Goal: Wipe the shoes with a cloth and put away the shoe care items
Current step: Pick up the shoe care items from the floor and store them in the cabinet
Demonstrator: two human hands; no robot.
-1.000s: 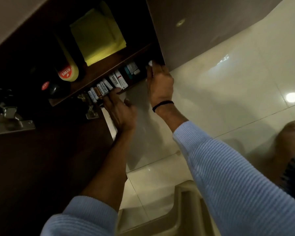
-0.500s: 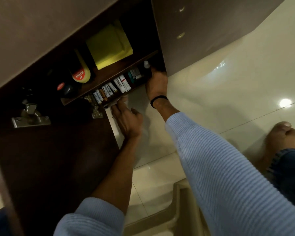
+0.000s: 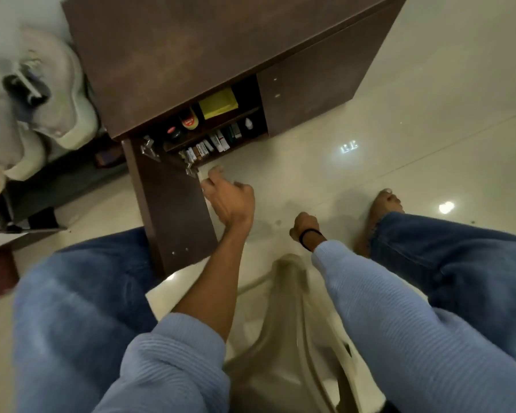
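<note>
Two shelves inside the cabinet (image 3: 221,49) hold the yellow cloth (image 3: 218,102), polish bottles (image 3: 189,122) and tubes (image 3: 212,144), so closing the door (image 3: 176,210) looks like the step in hand. The left hand (image 3: 231,201) curls at the door's edge, its grip too blurred to tell. The right hand (image 3: 306,225), farther from the cabinet, is a fist with nothing visible in it. The person should swing the door gently, keeping fingers clear of the hinge (image 3: 191,169).

Ribbed light-blue sleeves (image 3: 385,308), blue jeans (image 3: 72,293)

Dim, motion-blurred, floor glare, fisheye edges
</note>
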